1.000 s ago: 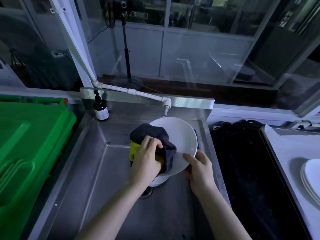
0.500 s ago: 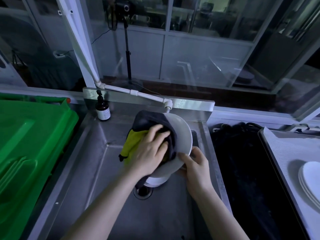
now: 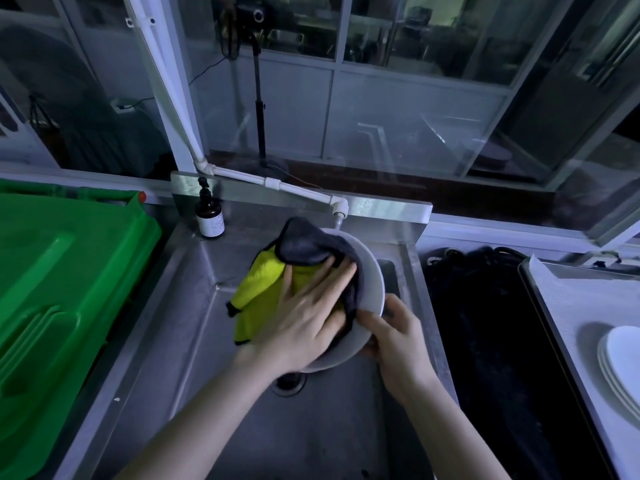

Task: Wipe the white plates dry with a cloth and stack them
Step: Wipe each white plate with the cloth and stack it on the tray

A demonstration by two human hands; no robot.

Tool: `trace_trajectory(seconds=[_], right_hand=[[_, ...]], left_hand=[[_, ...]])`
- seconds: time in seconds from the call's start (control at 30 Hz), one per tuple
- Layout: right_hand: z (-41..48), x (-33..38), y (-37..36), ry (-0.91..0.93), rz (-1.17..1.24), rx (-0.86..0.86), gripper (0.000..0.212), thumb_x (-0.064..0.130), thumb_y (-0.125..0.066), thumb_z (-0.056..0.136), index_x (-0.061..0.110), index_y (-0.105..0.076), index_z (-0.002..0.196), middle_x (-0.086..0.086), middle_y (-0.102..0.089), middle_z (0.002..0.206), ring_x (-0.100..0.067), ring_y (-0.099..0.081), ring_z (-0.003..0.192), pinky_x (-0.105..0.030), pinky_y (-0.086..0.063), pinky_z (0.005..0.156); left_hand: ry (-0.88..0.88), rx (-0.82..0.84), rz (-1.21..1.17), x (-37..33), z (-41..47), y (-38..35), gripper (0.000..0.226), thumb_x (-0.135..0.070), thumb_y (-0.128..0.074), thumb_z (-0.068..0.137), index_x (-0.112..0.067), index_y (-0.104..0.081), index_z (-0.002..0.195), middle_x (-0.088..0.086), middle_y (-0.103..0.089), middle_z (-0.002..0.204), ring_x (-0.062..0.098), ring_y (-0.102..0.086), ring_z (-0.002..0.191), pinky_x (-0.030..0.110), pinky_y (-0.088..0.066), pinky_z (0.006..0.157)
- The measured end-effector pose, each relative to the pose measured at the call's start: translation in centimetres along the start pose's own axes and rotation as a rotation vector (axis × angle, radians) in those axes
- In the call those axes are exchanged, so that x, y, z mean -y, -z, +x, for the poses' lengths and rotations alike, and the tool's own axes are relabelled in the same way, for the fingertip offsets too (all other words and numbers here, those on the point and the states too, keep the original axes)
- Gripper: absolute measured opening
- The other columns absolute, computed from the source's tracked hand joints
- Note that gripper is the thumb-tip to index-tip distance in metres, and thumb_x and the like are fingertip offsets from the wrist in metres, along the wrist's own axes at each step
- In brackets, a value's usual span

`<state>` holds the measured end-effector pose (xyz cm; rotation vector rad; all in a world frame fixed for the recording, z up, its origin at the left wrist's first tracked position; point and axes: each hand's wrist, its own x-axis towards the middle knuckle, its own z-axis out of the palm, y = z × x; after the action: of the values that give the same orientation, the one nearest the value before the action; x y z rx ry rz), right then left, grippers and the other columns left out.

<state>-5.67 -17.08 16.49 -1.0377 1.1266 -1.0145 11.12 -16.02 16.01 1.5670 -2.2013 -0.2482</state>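
Observation:
Over the steel sink (image 3: 194, 334) I hold a white plate (image 3: 372, 289) tilted up on edge. My right hand (image 3: 398, 337) grips its lower right rim. My left hand (image 3: 311, 317) lies with spread, straight fingers on a grey and yellow cloth (image 3: 266, 285), pressing it against the plate's face. The cloth covers most of the plate and hangs off its left side. A stack of white plates (image 3: 623, 362) lies on the white tray (image 3: 571, 306) at the far right, partly cut off by the frame edge.
A brown pump bottle (image 3: 209, 216) stands at the sink's back left corner. A white pipe tap (image 3: 337, 209) ends just above the plate. A green plastic bin lid (image 3: 62, 282) fills the left side. Dark cloth or bags (image 3: 485, 323) lie between sink and tray.
My left hand went from bunching the cloth to lying flat and spread, sliding up and right across the plate. The plate has tilted more upright and the cloth's yellow side has unfolded to the left.

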Motion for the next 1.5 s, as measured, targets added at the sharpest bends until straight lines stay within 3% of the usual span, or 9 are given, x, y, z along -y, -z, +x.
trace_trajectory(seconds=[0.13,0.33,0.47,0.67,0.9,1.07,1.23,1.4,1.5], right_hand=[[-0.1,0.2,-0.1,-0.037,-0.006,0.001,0.009,-0.001,-0.061,0.091,0.004,-0.068,0.089,-0.018,-0.068,0.083,-0.026,-0.067,0.074,-0.037,-0.055,0.058],[0.8,2.1,1.8,-0.028,0.035,-0.173,0.005,-0.006,-0.059,0.090,-0.005,-0.063,0.091,-0.021,-0.064,0.083,-0.034,-0.062,0.077,-0.047,-0.052,0.067],[0.3,1.3,1.8,-0.070,0.034,-0.156,0.010,-0.007,-0.058,0.090,-0.011,-0.060,0.100,-0.024,-0.063,0.088,-0.034,-0.063,0.078,-0.047,-0.054,0.068],[-0.7,-0.2,0.8,-0.112,0.030,-0.057,0.011,-0.006,-0.059,0.090,0.003,-0.064,0.086,-0.012,-0.065,0.075,-0.019,-0.065,0.065,-0.030,-0.052,0.049],[0.7,1.8,2.5,-0.013,0.033,-0.165,0.012,-0.006,-0.059,0.089,0.004,-0.067,0.088,-0.008,-0.070,0.077,-0.025,-0.067,0.072,-0.044,-0.054,0.065],[0.6,0.7,2.1,-0.051,0.001,-0.120,0.011,-0.006,-0.060,0.089,0.004,-0.065,0.089,-0.010,-0.070,0.075,-0.028,-0.066,0.071,-0.045,-0.055,0.064],[-0.3,-1.2,1.3,-0.112,-0.038,-0.050,0.021,-0.004,-0.061,0.089,0.012,-0.067,0.078,-0.011,-0.067,0.074,-0.022,-0.068,0.065,-0.032,-0.054,0.051],[-0.7,-1.3,1.1,-0.128,-0.034,-0.028,0.017,-0.003,-0.060,0.091,0.008,-0.065,0.079,-0.013,-0.063,0.074,-0.021,-0.065,0.063,-0.030,-0.051,0.049],[-0.3,0.5,1.6,-0.068,0.002,-0.062,0.009,-0.004,-0.061,0.089,0.003,-0.066,0.091,-0.014,-0.068,0.080,-0.025,-0.068,0.070,-0.038,-0.056,0.056]], left_hand=[[-0.034,0.081,0.233,1.5,1.7,0.7,0.065,-0.057,-0.011,0.096,-0.034,-0.001,0.156,-0.015,0.006,0.164,0.007,0.014,0.150,0.058,0.004,0.119],[0.022,0.049,0.115,1.6,-1.6,-0.4,0.065,-0.057,-0.024,0.093,-0.037,-0.017,0.155,-0.013,-0.002,0.162,0.012,0.006,0.150,0.055,-0.005,0.120],[-0.015,0.093,0.068,-0.2,-3.1,-2.7,0.063,-0.049,-0.022,0.097,-0.045,0.006,0.153,-0.022,0.007,0.162,0.006,0.013,0.150,0.056,0.000,0.119],[-0.057,0.068,0.171,0.7,0.1,-2.1,0.063,-0.050,-0.021,0.097,-0.041,0.008,0.153,-0.018,0.002,0.162,0.008,0.007,0.151,0.047,0.001,0.119],[0.152,0.089,0.127,3.5,-1.4,-1.2,0.065,-0.060,-0.004,0.091,-0.034,0.016,0.148,-0.015,0.018,0.157,0.009,0.025,0.146,0.046,0.006,0.122],[0.051,0.042,0.060,0.3,-3.5,-3.6,0.063,-0.039,-0.026,0.098,-0.028,-0.006,0.157,-0.006,0.001,0.165,0.022,-0.001,0.153,0.054,-0.008,0.119],[-0.046,0.077,0.017,-0.3,-2.1,-4.9,0.068,-0.034,-0.028,0.099,-0.032,0.010,0.156,-0.013,0.013,0.164,0.014,0.012,0.152,0.043,-0.009,0.122],[-0.075,0.075,0.014,1.4,0.1,-2.8,0.075,-0.050,-0.032,0.098,-0.018,0.002,0.157,-0.006,-0.005,0.165,0.011,-0.004,0.152,0.041,-0.018,0.120],[0.063,-0.005,0.100,2.7,0.3,-1.6,0.080,-0.060,-0.023,0.098,-0.014,0.004,0.157,-0.001,0.003,0.165,0.014,0.000,0.152,0.036,-0.007,0.124]])
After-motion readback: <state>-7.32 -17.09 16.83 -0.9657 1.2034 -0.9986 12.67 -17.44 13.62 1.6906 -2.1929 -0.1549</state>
